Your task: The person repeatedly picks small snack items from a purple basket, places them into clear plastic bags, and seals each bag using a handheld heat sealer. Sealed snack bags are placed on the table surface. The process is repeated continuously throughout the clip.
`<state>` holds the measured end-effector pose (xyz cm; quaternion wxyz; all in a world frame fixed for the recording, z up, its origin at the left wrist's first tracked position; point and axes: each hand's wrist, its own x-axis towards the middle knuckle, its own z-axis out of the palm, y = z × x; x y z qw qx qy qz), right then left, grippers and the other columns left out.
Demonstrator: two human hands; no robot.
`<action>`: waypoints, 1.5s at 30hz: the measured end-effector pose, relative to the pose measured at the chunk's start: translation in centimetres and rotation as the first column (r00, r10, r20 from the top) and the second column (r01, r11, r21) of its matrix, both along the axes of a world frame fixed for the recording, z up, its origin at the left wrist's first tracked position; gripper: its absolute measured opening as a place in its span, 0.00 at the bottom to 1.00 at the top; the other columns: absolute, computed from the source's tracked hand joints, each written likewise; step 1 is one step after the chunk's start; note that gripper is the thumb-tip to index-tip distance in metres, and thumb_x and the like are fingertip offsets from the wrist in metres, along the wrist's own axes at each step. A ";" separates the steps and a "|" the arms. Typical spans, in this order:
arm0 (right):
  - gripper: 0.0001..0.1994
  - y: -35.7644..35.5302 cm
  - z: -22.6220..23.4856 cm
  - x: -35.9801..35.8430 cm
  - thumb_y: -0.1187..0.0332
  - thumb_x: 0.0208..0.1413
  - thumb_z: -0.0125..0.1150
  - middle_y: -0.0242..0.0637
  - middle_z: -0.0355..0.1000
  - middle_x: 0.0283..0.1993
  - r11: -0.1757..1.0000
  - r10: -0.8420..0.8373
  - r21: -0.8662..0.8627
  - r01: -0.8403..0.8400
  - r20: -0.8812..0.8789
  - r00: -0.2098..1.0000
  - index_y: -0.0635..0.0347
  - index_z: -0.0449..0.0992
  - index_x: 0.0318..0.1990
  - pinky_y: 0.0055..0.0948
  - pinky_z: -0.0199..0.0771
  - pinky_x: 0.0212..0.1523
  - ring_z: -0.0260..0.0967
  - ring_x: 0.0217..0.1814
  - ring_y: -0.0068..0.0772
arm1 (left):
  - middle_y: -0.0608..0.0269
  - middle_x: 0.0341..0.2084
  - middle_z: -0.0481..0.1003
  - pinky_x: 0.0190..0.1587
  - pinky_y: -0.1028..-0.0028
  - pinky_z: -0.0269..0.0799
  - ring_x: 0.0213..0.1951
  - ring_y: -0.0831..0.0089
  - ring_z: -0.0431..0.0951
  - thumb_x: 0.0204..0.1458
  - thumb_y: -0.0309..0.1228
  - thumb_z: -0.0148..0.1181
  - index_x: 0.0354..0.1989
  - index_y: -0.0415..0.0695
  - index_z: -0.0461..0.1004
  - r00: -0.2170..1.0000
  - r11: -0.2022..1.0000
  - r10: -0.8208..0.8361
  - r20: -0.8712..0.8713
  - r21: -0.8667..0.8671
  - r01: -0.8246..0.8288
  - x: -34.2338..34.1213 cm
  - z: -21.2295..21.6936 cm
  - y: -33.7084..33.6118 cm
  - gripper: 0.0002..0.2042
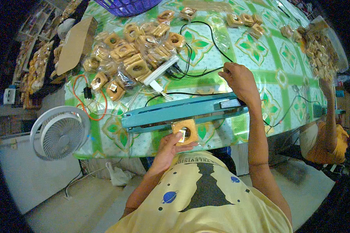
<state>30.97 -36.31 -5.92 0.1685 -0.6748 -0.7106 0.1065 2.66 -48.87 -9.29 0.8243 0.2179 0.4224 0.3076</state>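
My left hand grips a clear-wrapped packet of golden square biscuits with a round hole and a small white label. The packet is upright at the near side of a long teal bag sealer. Over the sealer's right end reaches my right arm, and my right hand is just beyond it with curled fingers. Whatever those fingers hold, if anything, is hidden. Beyond the sealer lies a pile of similar wrapped biscuit packets.
A white power strip with black cables lies beside the pile. A white fan stands at left, a purple basket at the far edge. At right, another person's arm reaches toward a packet-filled clear container.
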 end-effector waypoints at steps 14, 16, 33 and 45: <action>0.13 0.0 -0.2 0.1 0.61 0.55 0.60 0.49 0.73 0.29 1.000 0.000 -0.002 0.000 -0.011 1.000 0.65 0.72 0.29 0.46 0.68 0.34 0.71 0.33 0.54 | 0.56 0.41 0.76 0.42 0.68 0.81 0.44 0.47 0.79 0.60 0.36 0.55 0.46 0.37 0.71 0.996 0.997 0.040 0.077 -0.064 -0.035 -0.5 0.1 0.3 0.14; 0.13 0.0 -0.2 0.1 0.62 0.55 0.60 0.49 0.73 0.29 1.000 -0.006 -0.011 0.006 -0.014 1.000 0.65 0.73 0.29 0.45 0.68 0.34 0.71 0.32 0.54 | 0.55 0.41 0.76 0.42 0.69 0.81 0.43 0.47 0.80 0.60 0.36 0.55 0.47 0.37 0.71 0.996 0.998 0.040 0.076 -0.056 -0.036 -0.4 0.0 0.4 0.15; 0.12 -0.2 0.0 0.3 0.61 0.55 0.60 0.50 0.73 0.30 0.999 -0.014 -0.044 0.012 -0.031 0.999 0.63 0.73 0.30 0.49 0.70 0.36 0.72 0.36 0.55 | 0.53 0.42 0.77 0.43 0.73 0.79 0.43 0.57 0.81 0.59 0.43 0.54 0.51 0.35 0.70 0.999 0.997 -0.037 -0.021 0.061 0.038 -0.3 -0.1 0.7 0.23; 0.05 -2.7 10.2 -3.2 0.72 0.53 0.63 0.35 0.74 0.33 0.896 0.214 0.428 -0.116 -0.188 0.959 0.64 0.75 0.33 0.28 0.70 0.33 0.70 0.30 0.28 | 0.53 0.41 0.78 0.44 0.71 0.80 0.40 0.61 0.82 0.55 0.39 0.59 0.48 0.33 0.72 0.995 0.991 -0.076 -0.067 0.109 0.083 -1.2 -1.1 0.0 0.21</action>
